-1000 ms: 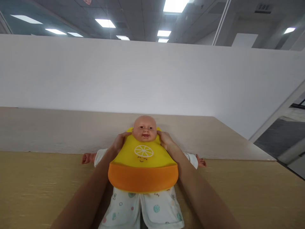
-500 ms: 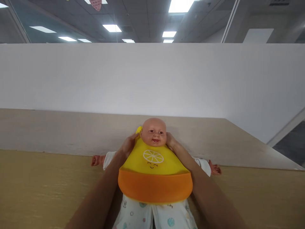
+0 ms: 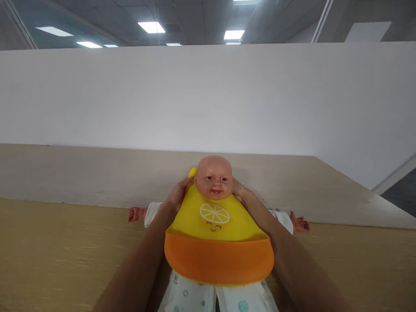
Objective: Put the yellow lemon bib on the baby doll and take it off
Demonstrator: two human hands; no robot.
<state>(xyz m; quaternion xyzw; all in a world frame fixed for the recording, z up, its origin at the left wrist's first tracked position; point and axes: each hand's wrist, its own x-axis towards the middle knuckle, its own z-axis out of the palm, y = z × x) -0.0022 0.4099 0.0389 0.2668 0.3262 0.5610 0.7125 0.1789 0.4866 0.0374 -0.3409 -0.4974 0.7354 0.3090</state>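
Observation:
A baby doll (image 3: 214, 173) in white printed clothes lies face up, arms spread to both sides. Over its chest lies a yellow bib (image 3: 208, 221) with a citrus-slice print and an orange catch pocket (image 3: 219, 260) at the bottom. My left hand (image 3: 179, 193) is closed on the bib's neck strap, whose yellow end (image 3: 192, 172) sticks up beside the doll's head. On the other side, my right hand (image 3: 239, 190) reaches in at the doll's neck. Its fingertips are hidden behind the head and the bib's edge, so what they grip is out of sight.
The doll lies across a yellowish-tan surface (image 3: 65, 251) and a paler wooden strip (image 3: 97, 173) behind it. A white partition (image 3: 195, 99) rises at the back, with ceiling lights visible above it. Dark floor (image 3: 401, 193) shows past the partition at the right.
The view has tilted down slightly and moved closer, so the doll and bib look a bit larger and further right. Both hands stay at the doll's neck.

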